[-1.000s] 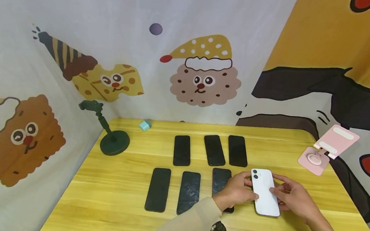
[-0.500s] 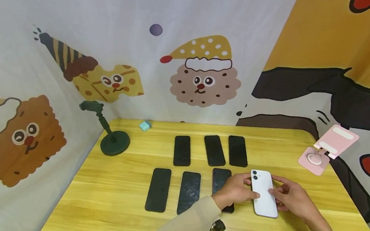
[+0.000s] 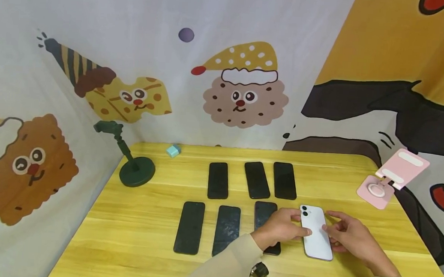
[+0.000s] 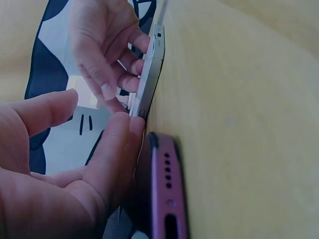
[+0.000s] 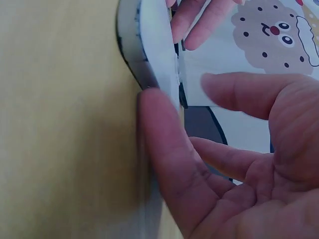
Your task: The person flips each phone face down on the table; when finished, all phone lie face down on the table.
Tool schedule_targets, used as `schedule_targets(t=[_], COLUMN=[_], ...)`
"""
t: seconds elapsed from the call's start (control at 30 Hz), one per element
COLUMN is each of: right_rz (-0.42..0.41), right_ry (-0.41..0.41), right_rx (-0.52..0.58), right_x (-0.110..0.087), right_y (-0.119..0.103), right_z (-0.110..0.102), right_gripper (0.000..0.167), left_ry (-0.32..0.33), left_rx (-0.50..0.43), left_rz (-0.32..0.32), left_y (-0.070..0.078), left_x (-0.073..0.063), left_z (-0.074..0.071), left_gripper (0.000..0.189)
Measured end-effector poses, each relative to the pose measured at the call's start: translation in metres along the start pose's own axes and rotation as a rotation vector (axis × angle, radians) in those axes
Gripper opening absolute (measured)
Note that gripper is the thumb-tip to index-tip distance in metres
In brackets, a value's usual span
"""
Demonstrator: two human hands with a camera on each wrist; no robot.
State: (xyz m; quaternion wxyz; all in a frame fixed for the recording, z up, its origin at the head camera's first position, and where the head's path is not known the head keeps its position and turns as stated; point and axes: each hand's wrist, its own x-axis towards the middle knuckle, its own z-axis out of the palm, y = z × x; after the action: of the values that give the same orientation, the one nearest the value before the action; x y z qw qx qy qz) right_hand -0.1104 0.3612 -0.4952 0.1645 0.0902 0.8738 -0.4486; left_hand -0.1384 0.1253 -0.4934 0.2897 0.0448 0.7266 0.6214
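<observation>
Positioning the white phone (image 3: 317, 241), a smooth, round-cornered slab lying on the wood-grained tabletop (image 3: 121, 247), seems the step in hand, with left hand (image 3: 282, 225) and right hand (image 3: 354, 238) loosely open, fingers touching its sides ungripped, so any further adjustment calls for light, even pressure.

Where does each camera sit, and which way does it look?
Head: worn on the head, facing forward and down over the yellow wooden table; the left hand, right hand and beige sleeves show.
Left wrist: on that wrist, facing rightward at the white rectangular phone; both hands show.
Right wrist: on that wrist, facing leftward at the phone; both hands show.
Both wrist views share phone and hands.
</observation>
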Motion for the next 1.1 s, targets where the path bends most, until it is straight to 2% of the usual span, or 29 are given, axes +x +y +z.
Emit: schedule_targets(t=[0.23,0.37,0.5,0.67,0.77,0.93,1.1], right_rz=[-0.027,-0.059,-0.119,-0.208,-0.245,-0.298,-0.296], right_ry=[0.010,0.033,0.066,0.107,0.085,0.077,0.036], right_rx=[-0.090,-0.125,-0.166,-0.179,-0.133,-0.107,-0.047], right_x=[0.001,0.001,0.002,0.005,0.006,0.012,0.018], right_y=[-0.009,-0.017,-0.027,-0.039,-0.046,-0.059,-0.066], right_z=[-0.004,0.000,0.007,0.020,0.030,0.043,0.057], right_gripper=[0.079,0.077,0.069,0.058,0.055,0.053,0.053], left_ry=[-0.083,-0.094,-0.082,-0.060,-0.032,-0.005,0.009], left_rx=[0.057,0.062,0.051,0.050,0.064,0.035,0.009], left_rz=[0.027,0.045,0.062,0.104,0.119,0.132,0.136], left_y=[0.003,0.003,0.004,0.002,-0.002,-0.005,-0.011], left_x=[-0.005,-0.008,-0.012,-0.022,-0.028,-0.037,-0.042], left_z=[-0.015,-0.022,-0.029,-0.042,-0.053,-0.072,-0.087], left_gripper=[0.056,0.046,0.038,0.037,0.037,0.037,0.040])
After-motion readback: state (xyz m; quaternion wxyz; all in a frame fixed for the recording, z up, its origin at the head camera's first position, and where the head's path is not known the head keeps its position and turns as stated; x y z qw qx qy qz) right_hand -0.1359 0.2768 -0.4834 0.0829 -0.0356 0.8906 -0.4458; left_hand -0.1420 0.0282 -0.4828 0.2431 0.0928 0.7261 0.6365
